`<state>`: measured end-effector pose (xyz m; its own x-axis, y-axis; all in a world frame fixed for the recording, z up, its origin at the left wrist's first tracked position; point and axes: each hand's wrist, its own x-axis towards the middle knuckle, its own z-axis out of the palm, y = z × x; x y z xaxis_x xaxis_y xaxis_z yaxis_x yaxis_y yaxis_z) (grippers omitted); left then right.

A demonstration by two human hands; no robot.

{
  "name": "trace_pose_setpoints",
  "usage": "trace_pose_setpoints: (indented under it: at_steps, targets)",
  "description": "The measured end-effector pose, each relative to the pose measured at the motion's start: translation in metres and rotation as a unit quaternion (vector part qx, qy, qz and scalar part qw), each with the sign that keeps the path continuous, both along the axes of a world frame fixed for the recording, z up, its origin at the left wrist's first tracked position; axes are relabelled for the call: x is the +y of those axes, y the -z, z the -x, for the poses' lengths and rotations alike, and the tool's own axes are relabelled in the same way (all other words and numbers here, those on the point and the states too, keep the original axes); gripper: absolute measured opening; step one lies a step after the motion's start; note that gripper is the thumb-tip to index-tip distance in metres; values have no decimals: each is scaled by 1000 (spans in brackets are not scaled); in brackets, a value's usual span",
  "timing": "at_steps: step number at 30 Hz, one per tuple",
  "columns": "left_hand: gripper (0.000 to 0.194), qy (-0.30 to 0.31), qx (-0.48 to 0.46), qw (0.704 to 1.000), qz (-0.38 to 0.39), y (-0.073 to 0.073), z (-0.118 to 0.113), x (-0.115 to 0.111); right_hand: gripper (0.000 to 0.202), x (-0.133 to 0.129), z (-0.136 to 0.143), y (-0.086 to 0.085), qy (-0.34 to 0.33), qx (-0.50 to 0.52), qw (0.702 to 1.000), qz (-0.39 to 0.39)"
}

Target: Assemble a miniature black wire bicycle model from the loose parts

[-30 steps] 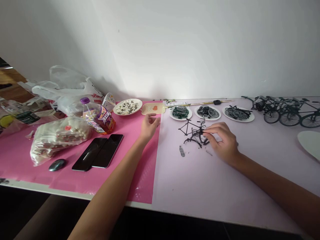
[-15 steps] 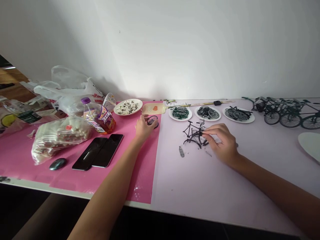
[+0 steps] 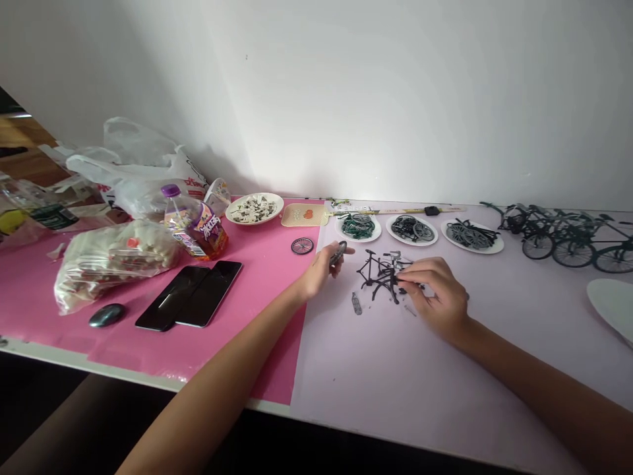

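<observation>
My left hand (image 3: pixel 324 267) is closed on a small toy bicycle wheel (image 3: pixel 339 251), seen nearly edge-on, just above the seam between the pink and pale surfaces. Another dark spoked wheel (image 3: pixel 302 246) lies on the pink sheet behind that wrist. Thumb and forefinger of my right hand (image 3: pixel 438 287) pinch a black toy bicycle frame (image 3: pixel 376 277) with seat and mudguards. The fingers hide part of the frame. Small grey parts lie under and beside it, among them a flat, bottle-shaped piece (image 3: pixel 357 303).
Three white plates hold bicycle parts: green (image 3: pixel 338 233), black (image 3: pixel 393 236) and grey (image 3: pixel 452 243). Assembled toy bicycles (image 3: pixel 568 241) stand at right. Leftward are a bowl of small pieces (image 3: pixel 254 209), a drink bottle (image 3: pixel 198 231), phones (image 3: pixel 208 293), a mouse (image 3: pixel 107 315) and a filled plastic bag (image 3: pixel 119 260).
My left hand has moved right from the wheels on the pink sheet, carrying one and leaving one behind. My right hand keeps its pinch; the frame has tilted slightly.
</observation>
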<state>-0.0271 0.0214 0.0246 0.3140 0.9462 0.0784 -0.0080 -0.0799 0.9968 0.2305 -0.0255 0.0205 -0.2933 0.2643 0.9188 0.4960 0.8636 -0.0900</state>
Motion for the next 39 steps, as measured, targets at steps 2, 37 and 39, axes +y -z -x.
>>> trace_pose_setpoints:
  at_steps: [2, 37, 39]
  targets:
    - [71, 25, 25, 999, -9, 1, -3, -5, 19, -1, 1, 0, -6, -1, 1000, -4]
    - [60, 30, 213, 945, -248, -19, -23, -47, 24, -20, 12, -2, 26, 19, 993, 117]
    - [69, 32, 240, 924, -297, -16, -25, -47, 29, -23, 13, 0, 6, 11, 988, 154]
